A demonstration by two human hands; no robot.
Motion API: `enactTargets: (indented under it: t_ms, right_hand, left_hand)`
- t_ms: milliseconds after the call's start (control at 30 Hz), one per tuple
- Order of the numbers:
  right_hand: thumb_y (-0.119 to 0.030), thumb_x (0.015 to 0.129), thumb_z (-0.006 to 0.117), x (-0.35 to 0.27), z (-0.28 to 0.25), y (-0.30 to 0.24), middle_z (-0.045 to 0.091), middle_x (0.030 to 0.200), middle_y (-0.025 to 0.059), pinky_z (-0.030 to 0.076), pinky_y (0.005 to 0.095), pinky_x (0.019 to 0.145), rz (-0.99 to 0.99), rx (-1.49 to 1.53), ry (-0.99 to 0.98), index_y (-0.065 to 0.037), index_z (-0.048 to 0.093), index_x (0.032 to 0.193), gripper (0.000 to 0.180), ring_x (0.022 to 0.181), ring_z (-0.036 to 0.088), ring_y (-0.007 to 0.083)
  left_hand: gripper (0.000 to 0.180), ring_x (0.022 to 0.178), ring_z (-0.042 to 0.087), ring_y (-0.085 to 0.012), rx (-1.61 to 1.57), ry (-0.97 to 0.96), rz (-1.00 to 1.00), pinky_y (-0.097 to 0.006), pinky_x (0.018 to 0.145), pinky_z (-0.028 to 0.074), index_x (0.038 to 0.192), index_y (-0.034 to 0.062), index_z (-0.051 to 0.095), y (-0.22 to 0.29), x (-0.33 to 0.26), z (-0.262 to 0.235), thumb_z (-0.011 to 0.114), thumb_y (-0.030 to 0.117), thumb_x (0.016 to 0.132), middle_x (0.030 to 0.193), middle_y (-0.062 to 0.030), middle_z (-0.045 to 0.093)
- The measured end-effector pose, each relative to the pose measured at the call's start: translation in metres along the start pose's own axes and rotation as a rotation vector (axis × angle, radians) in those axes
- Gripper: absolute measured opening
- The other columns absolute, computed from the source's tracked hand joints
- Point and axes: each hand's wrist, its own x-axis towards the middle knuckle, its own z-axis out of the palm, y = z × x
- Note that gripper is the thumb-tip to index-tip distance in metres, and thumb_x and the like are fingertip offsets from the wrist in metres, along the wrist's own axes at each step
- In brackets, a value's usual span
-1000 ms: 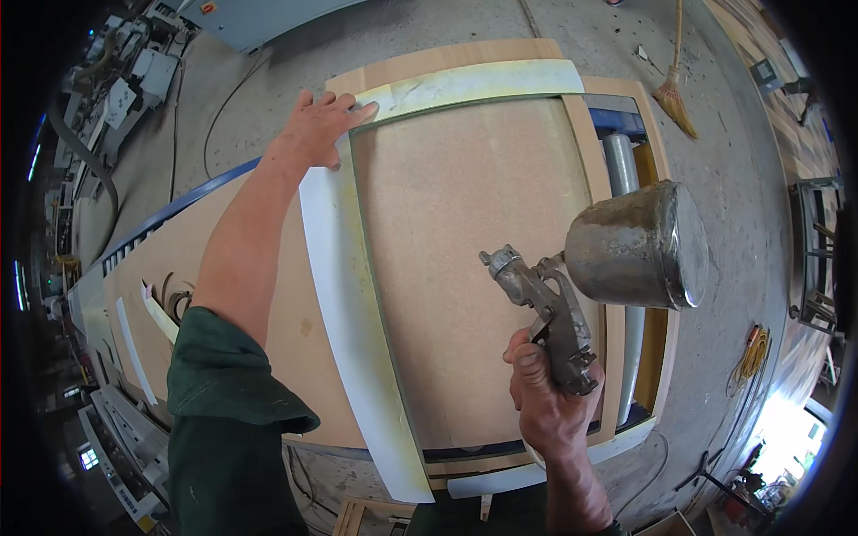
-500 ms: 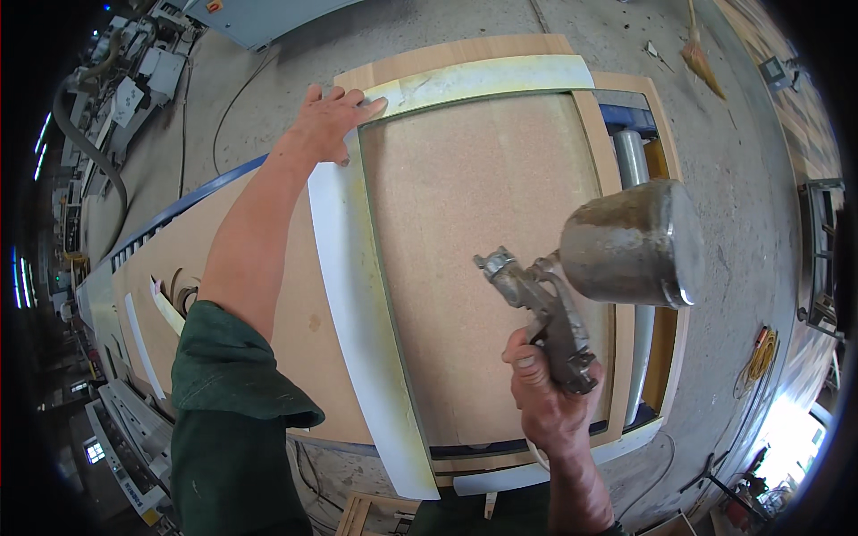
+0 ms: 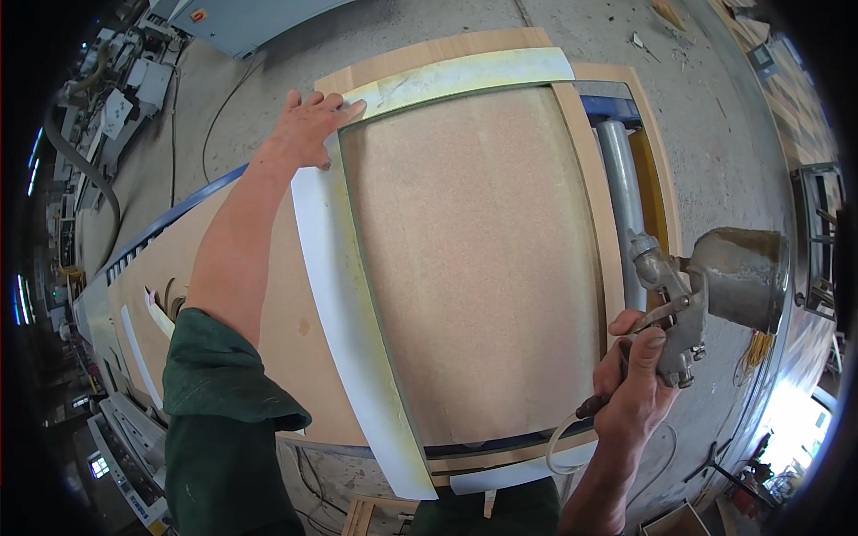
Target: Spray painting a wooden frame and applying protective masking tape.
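Observation:
My right hand (image 3: 636,384) grips a worn metal spray gun (image 3: 666,277) by its handle, with the metal cup (image 3: 737,277) on its right side. The gun is over the right edge of a wooden frame (image 3: 592,188), and a pale hose (image 3: 552,447) runs from the handle. My left hand (image 3: 308,127) lies with fingers spread at the far left corner, where a white strip (image 3: 340,295) along the left side meets the yellow-stained far strip (image 3: 465,75). Inside the strips sits a pinkish-brown panel (image 3: 474,250).
Metal rollers (image 3: 621,179) show beneath the frame's right side. A larger brown board (image 3: 259,295) lies to the left. Another white strip (image 3: 527,472) is at the near edge. A grey cabinet (image 3: 241,22) stands beyond, and machinery (image 3: 125,112) lines the far left.
My right hand has carried the spray gun rightward, from over the panel to the frame's right edge. My left hand stays at the corner; the whole view has shifted slightly.

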Motion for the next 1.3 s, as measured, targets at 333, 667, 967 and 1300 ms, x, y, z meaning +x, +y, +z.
enactTargets:
  t_ms: [333, 667, 967, 1300]
  right_hand:
    - [-0.049, 0.105, 0.066, -0.025, 0.024, 0.009, 0.051, 0.062, -0.0005, 0.027, 0.025, 0.038, 0.052, 0.03, -0.215, 0.0, 0.063, 0.095, 0.05, 0.043, 0.041, 0.0049]
    - [-0.022, 0.101, 0.075, -0.04, 0.044, 0.012, 0.054, 0.065, -0.0064, 0.031, 0.0229, 0.05, 0.173, 0.106, -0.419, -0.001, 0.072, 0.1, 0.022, 0.054, 0.045, 0.0019]
    - [-0.031, 0.102, 0.074, -0.028, 0.023, 0.02, 0.058, 0.065, -0.0006, 0.031, 0.0245, 0.043, 0.036, 0.042, -0.365, 0.001, 0.068, 0.098, 0.033, 0.047, 0.045, 0.0038]
    - [-0.052, 0.106, 0.062, -0.002, -0.026, 0.003, 0.054, 0.074, 0.0007, 0.027, 0.0257, 0.039, 0.055, -0.014, -0.069, -0.002, 0.064, 0.104, 0.05, 0.045, 0.037, 0.0044]
  left_hand:
    - [0.119, 0.134, 0.052, -0.0219, -0.024, 0.006, 0.007, -0.047, 0.107, 0.034, 0.163, 0.0314, 0.043, 0.0, 0.002, 0.005, 0.099, 0.015, 0.059, 0.143, 0.0002, 0.058]
    - [0.117, 0.133, 0.052, -0.0221, -0.061, 0.022, 0.006, -0.048, 0.107, 0.034, 0.162, 0.032, 0.045, -0.002, 0.001, 0.005, 0.098, 0.013, 0.059, 0.142, 0.0014, 0.059]
    - [0.117, 0.134, 0.051, -0.0217, -0.047, -0.002, -0.003, -0.047, 0.109, 0.033, 0.162, 0.0324, 0.045, 0.001, 0.0, 0.0, 0.098, 0.013, 0.06, 0.142, 0.001, 0.058]
    - [0.123, 0.132, 0.053, -0.0227, -0.016, 0.032, 0.002, -0.044, 0.103, 0.035, 0.161, 0.0262, 0.045, 0.001, 0.002, 0.005, 0.101, 0.014, 0.052, 0.143, -0.0012, 0.058]
